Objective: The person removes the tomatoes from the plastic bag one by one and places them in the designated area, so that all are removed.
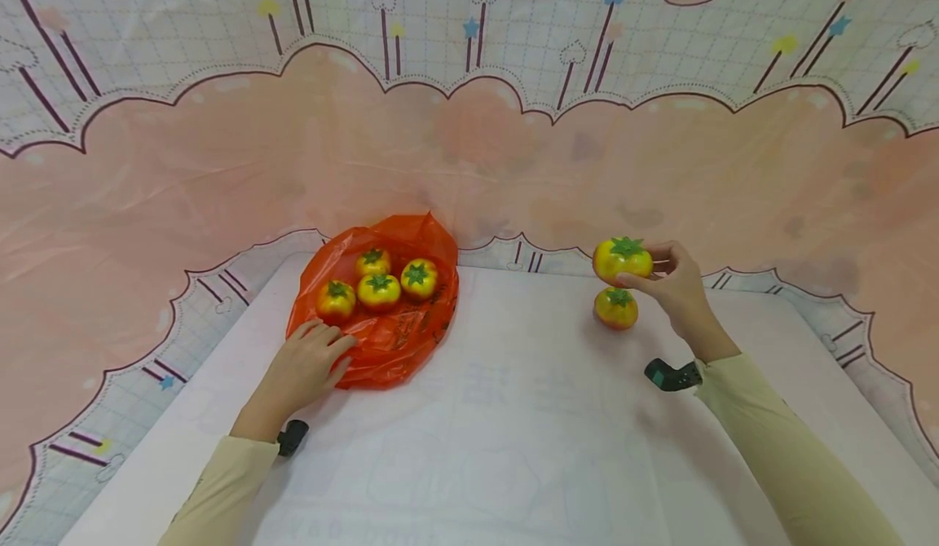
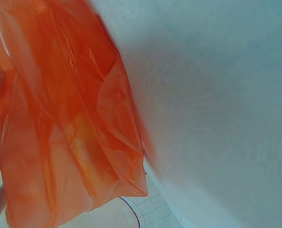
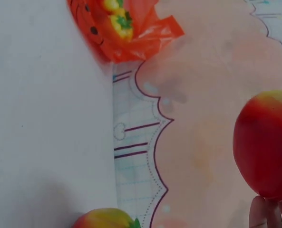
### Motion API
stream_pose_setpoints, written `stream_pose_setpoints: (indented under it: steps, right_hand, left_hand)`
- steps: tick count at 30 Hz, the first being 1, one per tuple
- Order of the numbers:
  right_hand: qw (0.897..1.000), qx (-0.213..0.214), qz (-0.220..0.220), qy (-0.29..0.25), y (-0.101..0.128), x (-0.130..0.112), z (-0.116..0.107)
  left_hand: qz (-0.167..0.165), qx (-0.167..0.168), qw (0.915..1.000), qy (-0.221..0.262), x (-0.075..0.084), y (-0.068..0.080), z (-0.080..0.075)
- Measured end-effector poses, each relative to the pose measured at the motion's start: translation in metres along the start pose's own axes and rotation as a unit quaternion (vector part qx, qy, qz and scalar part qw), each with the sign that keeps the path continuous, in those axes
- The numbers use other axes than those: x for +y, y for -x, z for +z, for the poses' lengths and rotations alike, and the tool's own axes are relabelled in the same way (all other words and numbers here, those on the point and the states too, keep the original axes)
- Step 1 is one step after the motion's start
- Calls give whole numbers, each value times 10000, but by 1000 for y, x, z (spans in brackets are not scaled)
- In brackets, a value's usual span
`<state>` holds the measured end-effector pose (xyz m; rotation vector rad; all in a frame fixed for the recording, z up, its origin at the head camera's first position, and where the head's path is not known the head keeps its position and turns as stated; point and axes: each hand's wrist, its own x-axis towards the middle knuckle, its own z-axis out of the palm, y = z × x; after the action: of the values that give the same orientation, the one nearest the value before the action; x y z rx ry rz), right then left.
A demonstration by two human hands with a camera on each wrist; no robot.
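Left hand (image 1: 304,367), nearest: lies on the near edge of the orange plastic bag (image 1: 399,318), fingers fairly straight and spread over the film. Grip released, pressing rather than pinching. Left wrist view: crumpled orange film fills the left side, fingertips at the far left edge blurred.

White desk (image 1: 513,432) carries everything. Cream sleeves on both arms, a dark device at each wrist.

Right hand (image 1: 678,285), farther out on the right: lifted off the desk, thumb and fingers curled round a yellow-orange toy fruit with green leaf cap (image 1: 622,258). Grip grasping that fruit. Directly below it, a second fruit (image 1: 615,307) sits on the desk, near the held one; whether they touch cannot be told. Right wrist view: the held fruit's red-orange side at the right edge.

Inside the bag's open mouth, well apart from the right hand: four matching fruits (image 1: 379,291), clustered close.

Farthest: pink cloud-pattern backdrop (image 1: 469,163) behind the desk.
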<state>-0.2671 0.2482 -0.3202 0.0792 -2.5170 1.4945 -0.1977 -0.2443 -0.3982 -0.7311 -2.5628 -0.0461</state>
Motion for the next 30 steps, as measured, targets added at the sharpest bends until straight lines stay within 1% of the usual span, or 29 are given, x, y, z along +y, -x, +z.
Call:
stream_pose_setpoints:
  steps: [4, 11, 24, 30]
  right_hand:
    - [9997, 209, 115, -49, -2, 8, -2]
    - [9989, 307, 329, -89, -4, 20, -8]
    - [9958, 602, 685, 102, -4, 40, -18]
    - [9937, 673, 873, 205, -4, 47, -21]
  left_hand:
    - [-45, -59, 10000, 13, 0, 0, -1]
    - [-77, -93, 9999, 0, 1, 0, -2]
    - [-64, -73, 10000, 23, 1, 0, -1]
    - [-67, -86, 9999, -5, 1, 0, -1]
